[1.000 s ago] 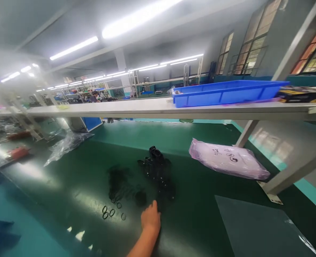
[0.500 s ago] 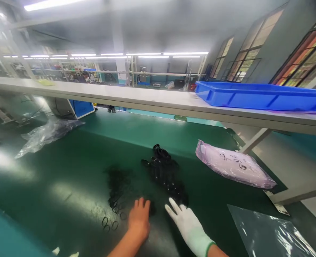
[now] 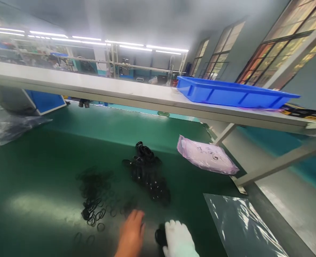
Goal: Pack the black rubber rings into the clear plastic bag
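My bare left hand (image 3: 131, 232) is low over the green tabletop, its fingers loosely bent and nothing visible in them. To its left lie thin black rings (image 3: 95, 212), some bunched together and some scattered singly. In a white glove, my right hand (image 3: 179, 238) has its fingers curled over a black round part (image 3: 160, 236), which shows at the glove's left edge. Most of that part is hidden under the glove. Farther up the table is a heap of glossy black round parts (image 3: 149, 175), apart from both hands.
A pink padded plastic bag (image 3: 207, 155) lies at the right, with a flat clear plastic sheet (image 3: 243, 223) nearer me. Above the table's back runs a white shelf (image 3: 106, 85) bearing a blue tray (image 3: 227, 93). A slanted metal leg (image 3: 283, 162) stands at right.
The view has swung to the right, so things sit farther left. My right hand has come back from the heap toward me, with a black round part now at its fingers.
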`<state>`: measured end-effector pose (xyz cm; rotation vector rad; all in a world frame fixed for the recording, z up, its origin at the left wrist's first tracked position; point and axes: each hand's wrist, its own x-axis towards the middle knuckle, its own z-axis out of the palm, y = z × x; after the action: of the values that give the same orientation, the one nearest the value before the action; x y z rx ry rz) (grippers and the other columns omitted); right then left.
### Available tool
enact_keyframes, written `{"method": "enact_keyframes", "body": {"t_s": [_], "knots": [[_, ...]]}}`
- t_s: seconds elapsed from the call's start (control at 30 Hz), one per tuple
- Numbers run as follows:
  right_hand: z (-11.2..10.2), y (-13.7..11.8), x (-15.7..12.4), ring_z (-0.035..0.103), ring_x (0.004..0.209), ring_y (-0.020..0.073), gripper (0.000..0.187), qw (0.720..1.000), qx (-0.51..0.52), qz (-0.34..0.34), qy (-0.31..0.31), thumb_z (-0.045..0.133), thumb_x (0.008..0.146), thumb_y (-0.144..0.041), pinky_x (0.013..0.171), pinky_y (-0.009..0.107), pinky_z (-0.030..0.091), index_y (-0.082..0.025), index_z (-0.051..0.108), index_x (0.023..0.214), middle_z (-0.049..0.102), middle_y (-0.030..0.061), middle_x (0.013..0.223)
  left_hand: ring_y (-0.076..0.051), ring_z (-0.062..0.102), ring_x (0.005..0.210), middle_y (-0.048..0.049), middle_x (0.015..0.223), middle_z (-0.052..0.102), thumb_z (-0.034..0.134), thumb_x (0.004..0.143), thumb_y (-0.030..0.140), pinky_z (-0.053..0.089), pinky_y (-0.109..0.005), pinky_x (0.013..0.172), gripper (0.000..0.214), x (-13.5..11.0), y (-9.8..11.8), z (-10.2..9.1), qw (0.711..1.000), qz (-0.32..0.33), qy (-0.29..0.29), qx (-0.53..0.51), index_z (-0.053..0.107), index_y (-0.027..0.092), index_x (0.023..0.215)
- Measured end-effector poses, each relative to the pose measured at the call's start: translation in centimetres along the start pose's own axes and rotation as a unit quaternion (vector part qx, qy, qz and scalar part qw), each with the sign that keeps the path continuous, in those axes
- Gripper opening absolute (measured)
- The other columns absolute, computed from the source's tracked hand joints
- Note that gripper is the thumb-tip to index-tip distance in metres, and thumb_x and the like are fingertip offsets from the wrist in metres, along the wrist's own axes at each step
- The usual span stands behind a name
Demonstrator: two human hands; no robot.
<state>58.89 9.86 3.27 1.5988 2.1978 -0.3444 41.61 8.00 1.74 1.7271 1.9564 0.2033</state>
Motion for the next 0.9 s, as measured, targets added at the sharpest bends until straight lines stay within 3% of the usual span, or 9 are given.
{"method": "enact_keyframes", "body": {"t_s": [0.13, 0.27, 0.33, 0.47, 0.57, 0.67, 0.77, 0.83, 0.9], "knots": [[2.4, 3.0, -2.7, 0.056, 0.100, 0.0345, 0.054, 0.990, 0.059, 0.126, -0.018, 0.059, 0.066, -0.024, 0.082, 0.047, 0.045, -0.013, 0.057, 0.119, 0.061, 0.0195, 0.112, -0.019, 0.057, 0.098, -0.0039, 0.104, 0.062, 0.041, 0.084, 0.010, 0.041, -0.027, 0.081, 0.032, 4.0, 3.5, 0.4, 0.996, 0.071, 0.007, 0.044, 0.059, 0.024, 0.106], [3.7, 4.3, -3.8, 0.050, 0.109, 0.0325, 0.084, 0.982, 0.116, 0.147, -0.009, 0.062, 0.055, -0.007, 0.089, 0.044, 0.042, -0.019, 0.041, 0.136, 0.050, 0.0142, 0.130, -0.026, 0.052, 0.106, -0.0125, 0.107, 0.061, 0.038, 0.084, 0.006, 0.036, -0.037, 0.089, 0.034, 6.8, 5.3, 0.2, 0.992, 0.098, 0.005, 0.074, 0.061, 0.018, 0.107], [4.0, 4.3, -4.1, 0.048, 0.110, 0.0308, 0.091, 0.979, 0.152, 0.139, 0.004, 0.059, 0.054, -0.003, 0.092, 0.041, 0.041, -0.023, 0.036, 0.139, 0.048, 0.0115, 0.131, -0.026, 0.049, 0.109, -0.0121, 0.106, 0.061, 0.039, 0.085, 0.008, 0.033, -0.038, 0.093, 0.031, 7.0, 5.7, 0.4, 0.991, 0.113, -0.006, 0.075, 0.063, 0.019, 0.102], [4.4, 4.8, -4.2, 0.045, 0.113, 0.0308, 0.070, 0.957, 0.258, 0.126, 0.036, 0.055, 0.058, -0.004, 0.098, 0.041, 0.034, -0.020, 0.051, 0.126, 0.051, 0.0115, 0.121, -0.024, 0.050, 0.108, -0.0097, 0.101, 0.063, 0.044, 0.085, 0.013, 0.031, -0.037, 0.095, 0.023, 5.3, 6.9, 1.1, 0.989, 0.123, -0.039, 0.069, 0.065, 0.019, 0.093], [4.5, 6.1, -4.2, 0.046, 0.114, 0.0274, 0.062, 0.916, 0.382, 0.119, 0.043, 0.054, 0.059, -0.011, 0.100, 0.039, 0.034, -0.017, 0.051, 0.121, 0.050, 0.0115, 0.119, -0.023, 0.056, 0.099, -0.0070, 0.098, 0.064, 0.048, 0.083, 0.017, 0.038, -0.035, 0.088, 0.019, 3.2, 7.8, 1.3, 0.993, 0.092, -0.056, 0.055, 0.065, 0.020, 0.092], [4.6, 7.7, -4.3, 0.052, 0.108, 0.0196, 0.065, 0.849, 0.520, 0.088, 0.020, 0.049, 0.060, -0.016, 0.097, 0.032, 0.040, -0.016, 0.042, 0.125, 0.053, 0.0093, 0.119, -0.016, 0.060, 0.089, -0.0015, 0.105, 0.062, 0.047, 0.082, 0.014, 0.043, -0.026, 0.078, 0.032, 1.0, 8.9, 1.5, 0.996, 0.055, -0.066, 0.021, 0.059, 0.026, 0.109], [4.6, 8.6, -4.7, 0.060, 0.092, 0.0195, 0.067, 0.778, 0.625, 0.045, -0.043, 0.047, 0.055, -0.020, 0.072, 0.030, 0.052, -0.015, 0.042, 0.122, 0.059, 0.0092, 0.108, -0.009, 0.059, 0.088, 0.0024, 0.112, 0.060, 0.046, 0.074, 0.002, 0.044, -0.017, 0.076, 0.055, -0.7, 10.4, 2.6, 0.984, 0.107, -0.094, -0.109, 0.054, 0.030, 0.120], [4.6, 8.9, -5.0, 0.061, 0.084, 0.0204, 0.066, 0.739, 0.669, 0.025, -0.081, 0.049, 0.052, -0.023, 0.054, 0.026, 0.050, -0.015, 0.045, 0.117, 0.059, 0.0093, 0.104, -0.009, 0.059, 0.089, 0.0014, 0.106, 0.062, 0.042, 0.070, -0.002, 0.044, -0.016, 0.078, 0.055, -1.2, 11.3, 3.6, 0.967, 0.142, -0.100, -0.188, 0.061, 0.027, 0.112], [4.5, 9.0, -5.3, 0.060, 0.082, 0.0206, 0.063, 0.709, 0.697, 0.017, -0.101, 0.052, 0.052, -0.028, 0.047, 0.023, 0.048, -0.015, 0.047, 0.114, 0.058, 0.0091, 0.102, -0.011, 0.059, 0.091, 0.0004, 0.098, 0.064, 0.039, 0.069, -0.002, 0.044, -0.017, 0.081, 0.050, -1.5, 11.8, 4.4, 0.963, 0.145, -0.090, -0.209, 0.067, 0.024, 0.102]]}}
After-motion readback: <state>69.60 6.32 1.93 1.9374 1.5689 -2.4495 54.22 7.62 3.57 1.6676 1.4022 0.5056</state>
